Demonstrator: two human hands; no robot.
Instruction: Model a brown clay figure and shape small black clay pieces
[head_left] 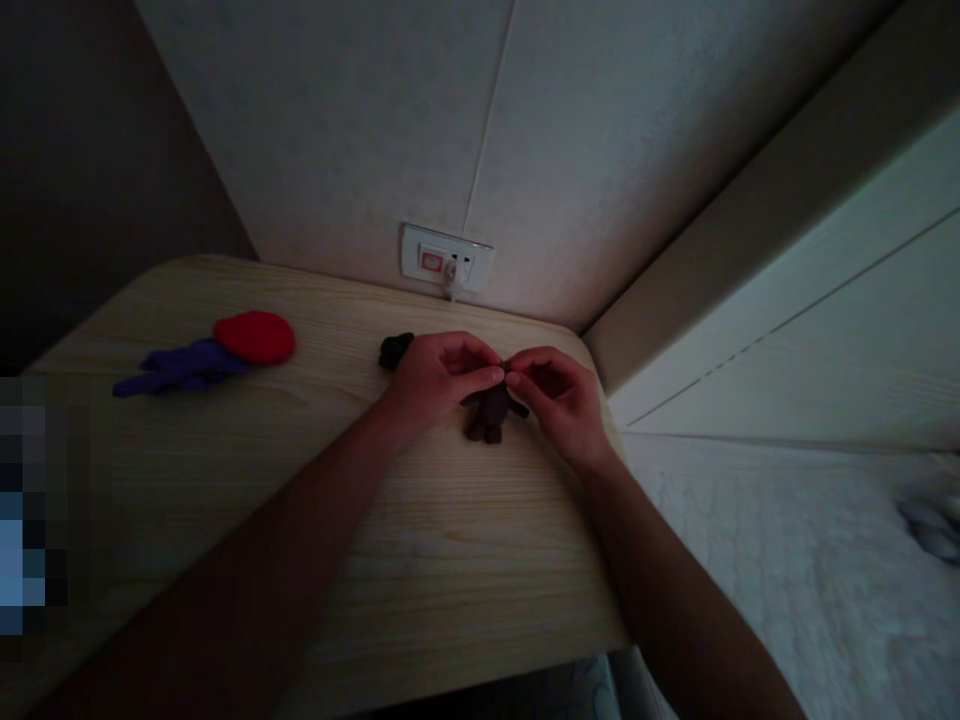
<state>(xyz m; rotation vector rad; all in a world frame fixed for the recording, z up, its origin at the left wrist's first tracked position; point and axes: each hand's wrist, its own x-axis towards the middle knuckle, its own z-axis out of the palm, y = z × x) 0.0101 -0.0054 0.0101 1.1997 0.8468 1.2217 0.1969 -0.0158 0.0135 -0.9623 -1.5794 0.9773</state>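
Brown clay figure [491, 412] stands on the wooden table [450, 560], its top pinched between the left hand [435, 375] and right hand [559, 395]. Squeezing hard could likely deform it; a black lump [395, 350] lies just beyond the left hand, a purple and red clay piece [217, 355] farther left.

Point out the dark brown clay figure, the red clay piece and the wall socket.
dark brown clay figure [489, 415], head view, on its lower body
red clay piece [255, 337], head view, on its top
wall socket [445, 262], head view, on its faceplate
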